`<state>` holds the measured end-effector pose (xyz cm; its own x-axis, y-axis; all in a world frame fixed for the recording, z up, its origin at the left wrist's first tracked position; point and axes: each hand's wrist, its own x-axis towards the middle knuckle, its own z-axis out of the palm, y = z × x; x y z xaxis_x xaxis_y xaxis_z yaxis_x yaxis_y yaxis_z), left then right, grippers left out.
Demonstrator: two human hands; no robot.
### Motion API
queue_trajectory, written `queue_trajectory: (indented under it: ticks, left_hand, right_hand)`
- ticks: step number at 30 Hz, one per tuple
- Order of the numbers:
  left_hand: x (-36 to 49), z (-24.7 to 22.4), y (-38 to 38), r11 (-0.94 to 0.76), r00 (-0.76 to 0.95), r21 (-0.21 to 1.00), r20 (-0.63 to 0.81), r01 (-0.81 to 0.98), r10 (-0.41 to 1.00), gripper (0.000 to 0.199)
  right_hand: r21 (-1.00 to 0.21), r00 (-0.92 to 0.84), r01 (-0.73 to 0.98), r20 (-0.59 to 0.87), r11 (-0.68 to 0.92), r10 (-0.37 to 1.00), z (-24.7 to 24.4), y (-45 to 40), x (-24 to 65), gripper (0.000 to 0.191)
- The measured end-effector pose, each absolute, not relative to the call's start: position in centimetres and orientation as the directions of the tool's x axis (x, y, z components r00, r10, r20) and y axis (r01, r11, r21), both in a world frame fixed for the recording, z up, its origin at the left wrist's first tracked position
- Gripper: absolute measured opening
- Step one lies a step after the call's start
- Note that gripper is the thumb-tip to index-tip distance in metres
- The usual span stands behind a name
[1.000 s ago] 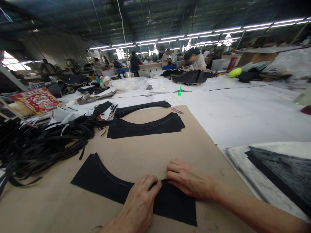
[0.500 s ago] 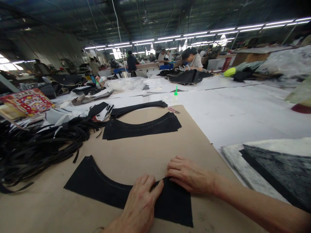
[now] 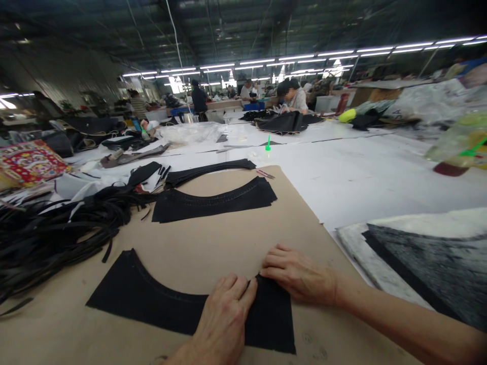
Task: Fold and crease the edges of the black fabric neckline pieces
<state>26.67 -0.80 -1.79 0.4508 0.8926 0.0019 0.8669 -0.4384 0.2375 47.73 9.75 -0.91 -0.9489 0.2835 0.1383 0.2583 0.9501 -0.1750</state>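
A black curved fabric piece [image 3: 163,309] lies on brown paper [image 3: 213,243] in front of me. My left hand [image 3: 226,309] rests on its middle, thumb and fingers closed at the inner curved edge. At the right part of that edge, my right hand [image 3: 292,271] pinches the fabric with its fingers bent together. Both hands' fingertips are near each other. Farther off lie a stack of similar black pieces [image 3: 216,200] and a second, narrower stack [image 3: 209,170].
Black strips [image 3: 64,228] are heaped at the left. Small pink-handled snips [image 3: 265,174] and a green-tipped bottle [image 3: 268,144] stand beyond the stacks. Grey-black fabric [image 3: 429,263] lies at the right, near a bottle with red liquid [image 3: 452,165]. A person [image 3: 294,96] works farther back.
The view has shifted slightly, so the table items appear farther left. Both hands stay at the curved edge, with the right fingertips slightly changed in position. More of a bottle at the right shows.
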Motion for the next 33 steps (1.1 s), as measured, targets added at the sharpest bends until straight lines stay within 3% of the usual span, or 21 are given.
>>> queue_trajectory:
  ticks: [10,17,33]
  left_hand:
    - [27.0,-1.6,-0.5,-0.388,0.406,0.280,-0.010,0.878,0.914,0.059]
    - [27.3,-1.5,-0.2,-0.401,0.414,0.226,-0.013,0.888,0.910,0.058]
    - [27.9,-2.4,0.3,-0.492,0.490,0.197,0.060,0.848,0.870,0.050]
  right_hand:
    - [-0.181,-0.941,0.286,0.132,0.941,0.311,-0.1,9.8,47.7,0.022]
    - [-0.217,-0.930,0.308,0.138,0.926,0.342,-0.8,9.7,48.0,0.022]
    - [-0.328,-0.895,0.355,0.151,0.875,0.420,-1.1,8.9,49.8,0.047]
